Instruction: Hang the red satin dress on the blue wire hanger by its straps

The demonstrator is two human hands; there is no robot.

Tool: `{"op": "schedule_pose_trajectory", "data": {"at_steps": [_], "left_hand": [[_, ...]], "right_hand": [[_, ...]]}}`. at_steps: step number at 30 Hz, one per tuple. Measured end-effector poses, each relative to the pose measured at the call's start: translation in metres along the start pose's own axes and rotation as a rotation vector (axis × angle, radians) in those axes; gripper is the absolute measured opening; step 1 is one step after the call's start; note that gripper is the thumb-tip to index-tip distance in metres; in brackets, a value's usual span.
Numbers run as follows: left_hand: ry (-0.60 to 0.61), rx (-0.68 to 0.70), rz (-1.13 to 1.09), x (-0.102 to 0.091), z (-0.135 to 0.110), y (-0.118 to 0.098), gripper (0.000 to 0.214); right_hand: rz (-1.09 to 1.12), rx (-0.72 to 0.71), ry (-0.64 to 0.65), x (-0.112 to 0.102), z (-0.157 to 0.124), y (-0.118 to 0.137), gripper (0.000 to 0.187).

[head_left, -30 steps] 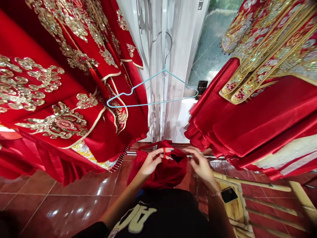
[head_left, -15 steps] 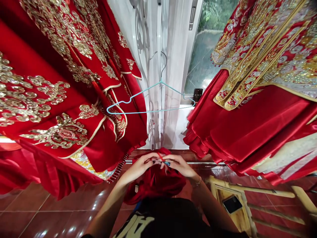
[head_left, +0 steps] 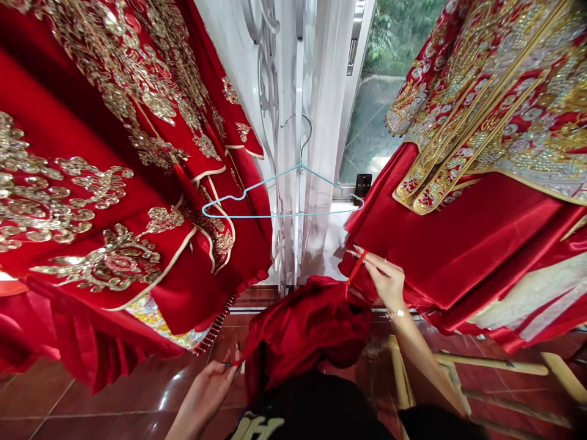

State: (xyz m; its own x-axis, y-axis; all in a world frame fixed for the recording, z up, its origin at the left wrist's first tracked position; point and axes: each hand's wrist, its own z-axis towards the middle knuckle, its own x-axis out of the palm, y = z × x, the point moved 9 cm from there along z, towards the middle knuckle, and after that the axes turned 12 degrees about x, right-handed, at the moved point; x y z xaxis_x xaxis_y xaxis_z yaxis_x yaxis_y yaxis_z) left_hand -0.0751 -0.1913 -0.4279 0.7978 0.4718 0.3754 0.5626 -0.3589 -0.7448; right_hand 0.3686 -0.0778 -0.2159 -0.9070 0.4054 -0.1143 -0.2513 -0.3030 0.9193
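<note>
A shiny red satin garment (head_left: 307,330) lies bunched across my lap. At its right, my right hand (head_left: 383,275) is raised and pinches a narrow red ribbon (head_left: 356,267) that runs up taut from the cloth. Lower on the left, my left hand (head_left: 215,376) is closed at the garment's other side, its fingertips on a short bit of red ribbon (head_left: 239,362). A light blue clothes hanger (head_left: 284,214) with a metal hook hangs bare in front of me, above the garment.
Red gowns with gold sequin embroidery (head_left: 114,256) hang close on the left. Beaded red and gold garments (head_left: 481,226) hang on the right. A phone showing a timer (head_left: 363,188) stands by the window. A bamboo chair (head_left: 495,363) is at the lower right.
My hands were together over the cloth with the red ribbon between them. They have moved apart, the right one up and right, the left one down and left, and the garment is spread wider.
</note>
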Motion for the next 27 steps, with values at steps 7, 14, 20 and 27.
{"op": "schedule_pose_trajectory", "data": {"at_steps": [7,14,20,27], "left_hand": [[-0.092,0.229,-0.133,0.027,-0.028,-0.046,0.037],[0.022,0.639,-0.123,0.069,-0.063,-0.119,0.037],[0.097,0.776,-0.047,0.090,-0.075,-0.146,0.049],[0.222,0.834,0.007,0.103,-0.062,-0.176,0.058]], "right_hand": [[0.111,-0.082,-0.142,-0.029,0.093,-0.001,0.036],[0.224,0.032,0.120,-0.006,0.159,0.000,0.043],[0.186,0.060,0.295,0.037,0.157,0.035,0.039],[-0.107,0.170,0.635,0.060,0.149,0.057,0.022]]}}
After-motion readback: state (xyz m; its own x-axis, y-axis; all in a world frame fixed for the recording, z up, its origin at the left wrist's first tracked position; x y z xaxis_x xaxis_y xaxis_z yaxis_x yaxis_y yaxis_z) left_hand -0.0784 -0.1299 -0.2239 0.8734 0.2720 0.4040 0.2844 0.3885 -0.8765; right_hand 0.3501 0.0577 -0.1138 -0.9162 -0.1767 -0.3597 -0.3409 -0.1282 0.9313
